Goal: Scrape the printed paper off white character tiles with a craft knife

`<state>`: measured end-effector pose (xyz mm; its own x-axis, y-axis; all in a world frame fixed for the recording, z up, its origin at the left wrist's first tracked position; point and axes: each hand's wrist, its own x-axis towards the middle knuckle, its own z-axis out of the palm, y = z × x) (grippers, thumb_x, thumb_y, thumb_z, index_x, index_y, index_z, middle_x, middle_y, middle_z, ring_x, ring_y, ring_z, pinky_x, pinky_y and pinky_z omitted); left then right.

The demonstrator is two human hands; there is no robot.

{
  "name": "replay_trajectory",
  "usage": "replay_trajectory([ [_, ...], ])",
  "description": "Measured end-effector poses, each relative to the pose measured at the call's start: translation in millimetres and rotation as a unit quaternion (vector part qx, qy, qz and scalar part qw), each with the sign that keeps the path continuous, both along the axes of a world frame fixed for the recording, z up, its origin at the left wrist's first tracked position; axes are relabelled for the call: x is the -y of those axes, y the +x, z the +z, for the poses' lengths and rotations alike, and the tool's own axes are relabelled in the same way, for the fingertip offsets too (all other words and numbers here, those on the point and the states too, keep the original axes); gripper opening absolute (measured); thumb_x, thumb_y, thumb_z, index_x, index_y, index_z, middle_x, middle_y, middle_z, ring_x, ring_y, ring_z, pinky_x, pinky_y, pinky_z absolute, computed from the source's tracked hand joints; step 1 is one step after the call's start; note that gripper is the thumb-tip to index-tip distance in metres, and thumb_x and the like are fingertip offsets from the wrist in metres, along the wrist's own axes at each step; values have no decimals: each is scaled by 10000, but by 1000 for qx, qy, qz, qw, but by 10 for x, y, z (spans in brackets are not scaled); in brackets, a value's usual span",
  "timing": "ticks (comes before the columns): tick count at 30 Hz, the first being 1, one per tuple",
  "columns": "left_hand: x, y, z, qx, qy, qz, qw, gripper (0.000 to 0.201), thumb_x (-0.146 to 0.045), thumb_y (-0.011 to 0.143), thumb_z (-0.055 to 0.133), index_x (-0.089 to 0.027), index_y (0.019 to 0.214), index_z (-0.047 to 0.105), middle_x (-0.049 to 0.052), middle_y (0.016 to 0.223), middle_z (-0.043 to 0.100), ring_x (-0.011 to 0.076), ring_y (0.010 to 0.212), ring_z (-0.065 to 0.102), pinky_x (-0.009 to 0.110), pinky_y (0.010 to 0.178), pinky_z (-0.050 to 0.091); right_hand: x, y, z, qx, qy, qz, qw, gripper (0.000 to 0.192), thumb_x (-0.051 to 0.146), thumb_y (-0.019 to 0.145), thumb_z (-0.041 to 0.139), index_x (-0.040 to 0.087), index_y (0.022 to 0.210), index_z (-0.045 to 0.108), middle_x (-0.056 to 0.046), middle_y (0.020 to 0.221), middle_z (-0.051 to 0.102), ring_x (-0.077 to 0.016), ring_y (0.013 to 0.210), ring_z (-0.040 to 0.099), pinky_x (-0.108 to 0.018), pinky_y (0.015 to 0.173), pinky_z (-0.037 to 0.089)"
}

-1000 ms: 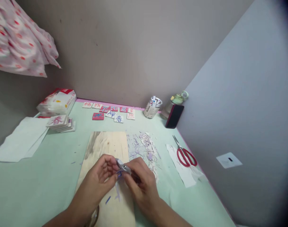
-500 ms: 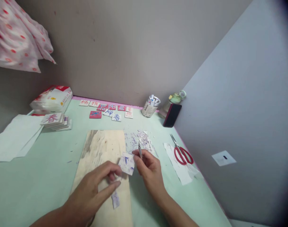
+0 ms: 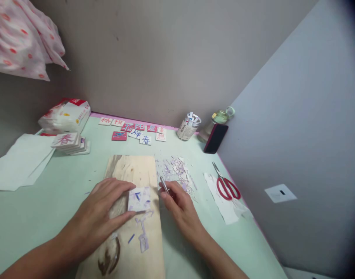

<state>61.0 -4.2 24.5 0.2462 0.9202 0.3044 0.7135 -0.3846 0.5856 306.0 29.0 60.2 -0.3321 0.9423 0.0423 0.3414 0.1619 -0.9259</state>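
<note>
Small square tile (image 3: 139, 198) now laid flat on wooden board (image 3: 130, 174), no longer pinched up btwn both hands as 1 s ago. Left hand (image 3: 103, 215) spread flat beside it, thumb & finger at its edges. Right hand (image 3: 177, 203) drawn off to right w/ thin metal tool (image 3: 164, 185), clear of tile

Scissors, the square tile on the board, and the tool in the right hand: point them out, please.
Red-handled scissors (image 3: 227, 187), head view, on a red handle loop.
Square tile (image 3: 139, 198), head view, on its top face.
Thin metal tool (image 3: 163, 184), head view, on the shaft above the fingers.
</note>
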Motion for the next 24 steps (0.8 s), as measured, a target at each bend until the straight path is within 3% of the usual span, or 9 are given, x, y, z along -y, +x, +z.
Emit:
replay_trajectory([
  [3, 5, -108, -108, -25, 2, 18, 1000, 435, -510, 896, 635, -336, 1271, 503, 24, 1229, 593, 276, 1189, 522, 444, 1011, 409, -7, 96, -21, 81, 79, 34, 993, 243, 305, 1027, 445, 222, 1084, 666, -24, 860, 553, -157, 802, 519, -283, 713, 414],
  [8, 60, -112, -227, -44, 26, 35, 998, 470, -497, 913, 601, -326, 1333, 479, 41, 1328, 524, 288, 1237, 478, 453, 1032, 383, 23, 213, -82, 187, 147, 90, 967, 335, 293, 1056, 368, 218, 1284, 602, -47, 899, 581, -159, 769, 566, -283, 672, 435],
  [15, 45, -25, -174, -46, 32, 33, 998, 442, -494, 884, 656, -294, 1256, 526, 41, 1170, 585, 296, 1142, 496, 475, 1000, 366, 39, 256, -82, 250, 178, 165, 937, 271, 293, 1052, 406, 223, 1130, 656, -28, 860, 615, -138, 709, 585, -254, 593, 412],
  [20, 40, -15, -178, -48, 41, 29, 998, 438, -499, 897, 642, -285, 1259, 521, 52, 1165, 582, 296, 1128, 496, 505, 1022, 331, 46, 234, -145, 244, 181, 162, 939, 258, 278, 1037, 444, 213, 1143, 670, -53, 937, 609, -134, 738, 604, -242, 597, 455],
  [24, 28, -4, -194, -35, 50, 28, 998, 419, -523, 899, 634, -286, 1231, 538, 48, 1130, 582, 290, 1100, 503, 519, 1026, 322, 61, 199, -218, 240, 228, 142, 933, 277, 250, 1034, 429, 183, 1139, 676, -61, 896, 607, -139, 709, 598, -244, 550, 440],
])
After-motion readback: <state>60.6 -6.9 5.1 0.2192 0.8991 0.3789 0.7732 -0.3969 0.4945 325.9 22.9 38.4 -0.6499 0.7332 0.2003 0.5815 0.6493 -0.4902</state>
